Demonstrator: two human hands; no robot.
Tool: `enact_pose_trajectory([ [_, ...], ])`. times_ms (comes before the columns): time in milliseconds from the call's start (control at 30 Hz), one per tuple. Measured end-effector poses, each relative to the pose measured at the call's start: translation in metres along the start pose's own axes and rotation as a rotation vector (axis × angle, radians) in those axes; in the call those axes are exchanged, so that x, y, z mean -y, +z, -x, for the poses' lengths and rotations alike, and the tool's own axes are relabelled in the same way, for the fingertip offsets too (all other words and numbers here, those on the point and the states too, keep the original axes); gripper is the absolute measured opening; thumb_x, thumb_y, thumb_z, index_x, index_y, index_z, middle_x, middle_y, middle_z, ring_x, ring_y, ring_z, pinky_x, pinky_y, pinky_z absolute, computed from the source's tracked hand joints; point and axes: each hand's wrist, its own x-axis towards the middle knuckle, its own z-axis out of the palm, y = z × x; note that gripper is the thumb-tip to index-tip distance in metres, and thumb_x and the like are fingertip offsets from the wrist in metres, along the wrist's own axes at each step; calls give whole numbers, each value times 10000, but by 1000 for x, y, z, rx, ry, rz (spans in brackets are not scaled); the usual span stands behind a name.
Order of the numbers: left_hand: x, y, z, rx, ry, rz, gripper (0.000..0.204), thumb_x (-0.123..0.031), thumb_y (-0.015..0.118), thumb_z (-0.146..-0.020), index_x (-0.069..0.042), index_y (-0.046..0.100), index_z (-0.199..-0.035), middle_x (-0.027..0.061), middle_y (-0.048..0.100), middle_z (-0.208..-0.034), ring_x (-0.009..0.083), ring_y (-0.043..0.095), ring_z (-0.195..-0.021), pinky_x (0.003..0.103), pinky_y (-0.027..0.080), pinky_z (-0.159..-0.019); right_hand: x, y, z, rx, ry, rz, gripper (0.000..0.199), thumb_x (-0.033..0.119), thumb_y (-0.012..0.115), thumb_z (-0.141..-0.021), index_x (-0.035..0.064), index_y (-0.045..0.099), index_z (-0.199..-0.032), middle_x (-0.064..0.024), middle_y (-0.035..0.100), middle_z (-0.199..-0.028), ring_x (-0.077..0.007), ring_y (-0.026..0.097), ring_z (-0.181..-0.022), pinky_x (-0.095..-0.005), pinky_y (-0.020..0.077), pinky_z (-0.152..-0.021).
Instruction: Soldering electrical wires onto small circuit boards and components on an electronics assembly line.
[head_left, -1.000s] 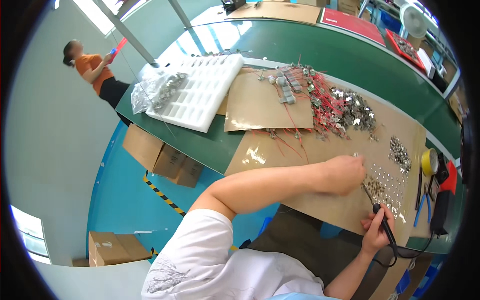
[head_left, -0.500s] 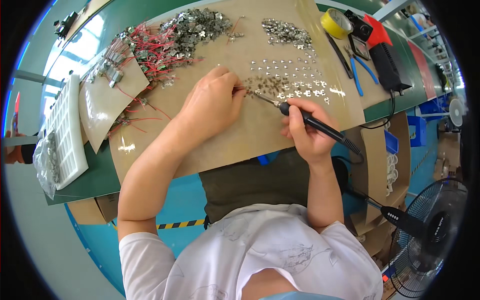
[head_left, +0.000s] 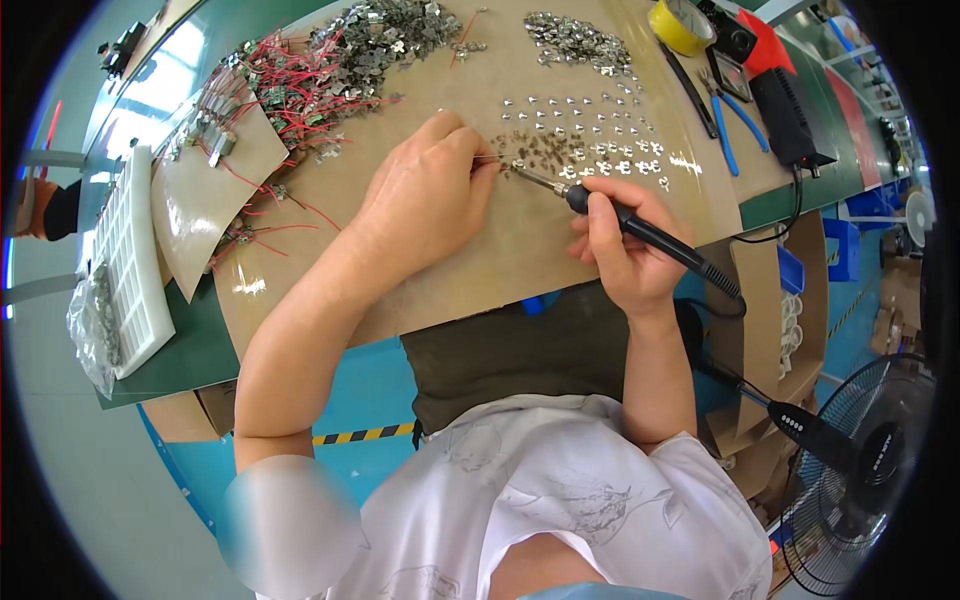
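My right hand [head_left: 635,245] grips the black handle of a soldering iron [head_left: 660,236] like a pen. Its metal tip points left and meets a small shiny metal part on the brown work sheet [head_left: 440,290]. Closed in a pinch, my left hand [head_left: 425,195] holds a thin, pale solder wire [head_left: 487,157] whose end reaches toward the iron's tip. The left fingertips are partly hidden behind the hand. Small brown bits [head_left: 545,152] lie scattered just beyond the tip. Beside them are rows of flat silver clips [head_left: 625,155], with rows of tiny pointed metal pieces [head_left: 575,114] behind.
Metal parts with red wires [head_left: 300,90] are heaped at the far left, near a white gridded tray [head_left: 135,265]. Another silver heap [head_left: 575,42] lies at the back. Yellow tape [head_left: 682,26], blue-handled pliers [head_left: 728,135] and a black box [head_left: 785,115] with a cable stand right.
The view has shifted slightly, moving the bench contents a little in the picture. Both hands keep their holds, with the iron's tip still at the small metal part.
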Motion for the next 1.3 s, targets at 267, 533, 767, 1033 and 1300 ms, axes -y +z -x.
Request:
enact_pose_trajectory([
  [267,-2,2,-1,5,6,-30,140,-136,681,-965,-1,723,-962,175,669,-1049,406,690,-952,487,566,-856,0,0,0,-3,20,-14,159,38,686,-1004,-45,734,-1132,-85,736,-755,-77,644,-540,-225,543,-506],
  [533,-3,5,-1,-24,30,-86,129,-127,694,-954,-2,724,-959,178,666,-1045,407,694,-927,487,575,-830,0,1,-1,1,7,-24,158,32,686,-1002,-46,731,-1131,-87,736,-760,-74,644,-545,-229,562,-516],
  [767,-2,5,1,-33,49,-81,125,-125,703,-947,-2,726,-956,179,665,-1042,410,697,-907,489,578,-820,1,-1,1,-24,-14,-6,155,30,678,-1002,-47,733,-1125,-84,730,-752,-73,643,-544,-235,576,-523],
  [1033,-2,6,1,-40,55,-85,130,-127,706,-947,1,727,-963,182,664,-1049,410,699,-907,488,579,-821,-1,-2,2,-13,-50,37,154,17,666,-1001,-52,731,-1124,-83,720,-734,-77,643,-544,-233,568,-519],
  [1300,-2,5,1,-35,59,-88,129,-123,701,-952,4,724,-963,181,660,-1055,410,699,-906,485,580,-817,-2,-1,1,-15,-63,14,148,9,665,-1000,-58,732,-1114,-90,719,-727,-81,646,-545,-234,562,-516],
])
